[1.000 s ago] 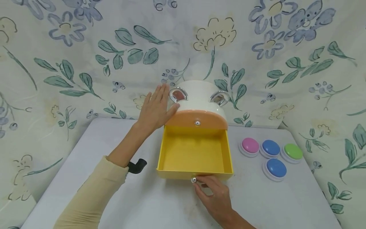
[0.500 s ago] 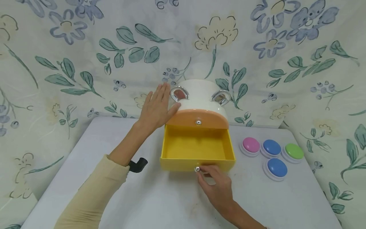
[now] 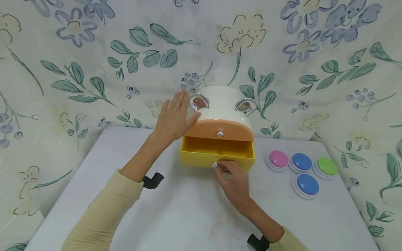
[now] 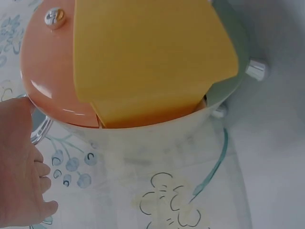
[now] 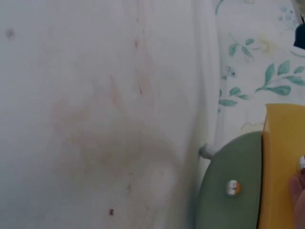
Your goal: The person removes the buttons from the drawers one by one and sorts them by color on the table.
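Observation:
A small white cabinet (image 3: 221, 97) with a rounded top and shiny oval rings stands at the back of the table. Its orange drawer front (image 3: 204, 129) is closed, and the yellow drawer (image 3: 196, 158) below sticks partway out. Lowest is a green drawer front (image 5: 224, 205), visible in both wrist views. My left hand (image 3: 172, 120) rests against the cabinet's upper left side, fingers straight, thumb near the left ring. With thumb and index finger, my right hand (image 3: 235, 184) pinches the silver knob (image 3: 215, 165) of the yellow drawer.
Right of the cabinet, a pink button (image 3: 278, 158), two blue ones and a green button (image 3: 327, 166) sit in white round bases. Flowered fabric (image 3: 201, 45) hangs close behind the white table (image 3: 150, 219).
The yellow drawer has slid back into the cabinet, from far out to partway. My right hand moved away from me with its knob. The left hand stays against the cabinet.

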Demonstrator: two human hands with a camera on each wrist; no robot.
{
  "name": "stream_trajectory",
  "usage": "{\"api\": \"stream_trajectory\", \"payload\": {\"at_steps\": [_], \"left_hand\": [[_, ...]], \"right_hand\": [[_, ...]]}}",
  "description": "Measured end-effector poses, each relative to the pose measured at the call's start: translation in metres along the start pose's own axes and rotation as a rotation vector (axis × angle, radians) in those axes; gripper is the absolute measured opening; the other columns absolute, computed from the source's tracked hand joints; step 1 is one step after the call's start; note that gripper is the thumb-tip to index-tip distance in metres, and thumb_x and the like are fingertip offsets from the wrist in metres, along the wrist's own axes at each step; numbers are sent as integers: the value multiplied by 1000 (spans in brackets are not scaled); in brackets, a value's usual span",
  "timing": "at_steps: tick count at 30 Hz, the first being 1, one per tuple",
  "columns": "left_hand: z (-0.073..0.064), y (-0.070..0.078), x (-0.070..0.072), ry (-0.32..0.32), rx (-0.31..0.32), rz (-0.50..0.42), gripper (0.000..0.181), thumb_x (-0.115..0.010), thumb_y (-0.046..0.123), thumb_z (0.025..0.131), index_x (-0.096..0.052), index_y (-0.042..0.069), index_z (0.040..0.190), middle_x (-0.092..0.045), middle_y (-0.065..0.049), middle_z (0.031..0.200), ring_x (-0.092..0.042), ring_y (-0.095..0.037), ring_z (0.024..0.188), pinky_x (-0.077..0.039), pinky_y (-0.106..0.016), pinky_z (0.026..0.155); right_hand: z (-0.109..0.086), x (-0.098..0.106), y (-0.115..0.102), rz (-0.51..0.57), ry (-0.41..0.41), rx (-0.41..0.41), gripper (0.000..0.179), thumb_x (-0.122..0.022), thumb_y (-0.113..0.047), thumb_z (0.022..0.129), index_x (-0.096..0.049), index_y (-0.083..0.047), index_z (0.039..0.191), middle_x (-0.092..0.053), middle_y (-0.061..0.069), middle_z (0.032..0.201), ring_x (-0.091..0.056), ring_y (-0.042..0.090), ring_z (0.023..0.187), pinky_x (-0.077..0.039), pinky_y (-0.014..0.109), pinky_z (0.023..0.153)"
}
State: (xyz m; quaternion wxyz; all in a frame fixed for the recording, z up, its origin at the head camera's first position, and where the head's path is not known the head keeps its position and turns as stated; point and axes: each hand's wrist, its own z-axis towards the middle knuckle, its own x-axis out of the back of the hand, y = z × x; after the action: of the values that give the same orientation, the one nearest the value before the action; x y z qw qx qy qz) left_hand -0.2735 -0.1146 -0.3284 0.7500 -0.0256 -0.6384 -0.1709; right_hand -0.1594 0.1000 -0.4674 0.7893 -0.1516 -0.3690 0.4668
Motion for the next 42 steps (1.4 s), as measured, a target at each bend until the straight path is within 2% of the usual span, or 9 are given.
{"api": "stream_trajectory", "payload": {"at_steps": [6, 12, 24, 29, 34, 39, 42], "left_hand": [[0, 0, 0, 7, -10, -2, 83, -35, 55, 103, -4, 3, 160, -3, -12, 166, -1, -27, 152, 0, -47, 120], [0, -1, -1, 17, -15, -12, 83, -37, 54, 103, -6, 2, 159, -5, -13, 166, 0, -26, 152, 1, -46, 121], [0, -1, 1, 10, -3, 1, 83, -37, 54, 103, -6, 2, 159, -6, -13, 166, -2, -27, 152, -4, -49, 121], [1, 0, 0, 6, 1, -2, 83, -38, 54, 103, -5, 2, 159, -5, -13, 166, -2, -27, 152, -4, -49, 121], [1, -1, 0, -7, 6, -10, 83, -36, 54, 103, -3, 2, 159, -3, -13, 166, 0, -26, 152, -3, -49, 121], [2, -1, -1, -1, 8, 3, 83, -36, 54, 103, -4, 2, 160, -5, -13, 166, -2, -27, 152, -4, -49, 121], [1, 0, -1, 6, 8, 4, 83, -38, 54, 103, -6, 2, 160, -6, -13, 166, -3, -27, 152, -5, -49, 121]], "right_hand": [[20, -7, 9, -8, 11, -30, 21, -78, 1, 84, -69, 1, 103, -68, 9, 98, -70, 19, 90, -59, 28, 76], [34, -12, 18, 10, -7, -72, 17, -74, 1, 87, -69, 1, 103, -68, 10, 101, -69, 19, 93, -57, 24, 80], [41, -13, 27, 31, -12, -65, 19, -75, 2, 86, -69, 2, 103, -68, 10, 101, -68, 20, 91, -57, 25, 80], [41, -12, 34, 22, -17, -55, 20, -75, 2, 85, -68, 0, 104, -68, 9, 100, -67, 18, 92, -56, 24, 81], [35, -19, 35, 70, 16, -70, 23, -75, 0, 87, -67, -1, 109, -68, 7, 104, -66, 17, 95, -56, 26, 83], [18, -28, 37, 152, 15, -130, 45, -77, 3, 83, -59, -3, 124, -66, 8, 110, -65, 20, 100, -56, 29, 87], [8, -33, 37, 191, 9, -183, 45, -76, 1, 85, -57, -3, 126, -65, 11, 110, -65, 23, 101, -56, 29, 87]]}}
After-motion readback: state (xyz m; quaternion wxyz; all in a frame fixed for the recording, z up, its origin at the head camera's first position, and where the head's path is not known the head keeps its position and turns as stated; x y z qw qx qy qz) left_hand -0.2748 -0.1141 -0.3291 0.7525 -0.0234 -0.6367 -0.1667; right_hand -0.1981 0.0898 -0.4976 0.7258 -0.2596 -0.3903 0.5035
